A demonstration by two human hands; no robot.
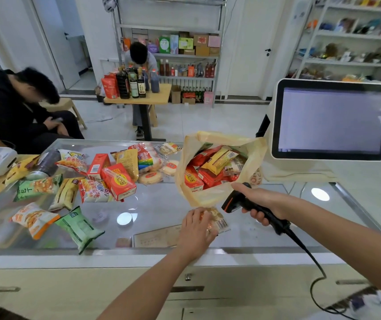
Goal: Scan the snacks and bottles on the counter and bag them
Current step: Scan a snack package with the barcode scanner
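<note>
At frame center, left hand (195, 224) grips a snack packet (218, 221); right hand (259, 202) grips the scanner (242, 202) beside the bag (208, 192).

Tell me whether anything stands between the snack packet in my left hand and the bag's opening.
Only the plastic bag's own near wall rises between the snack packet and the opening. The barcode scanner in the right hand sits just beside that path, to its right.
</note>
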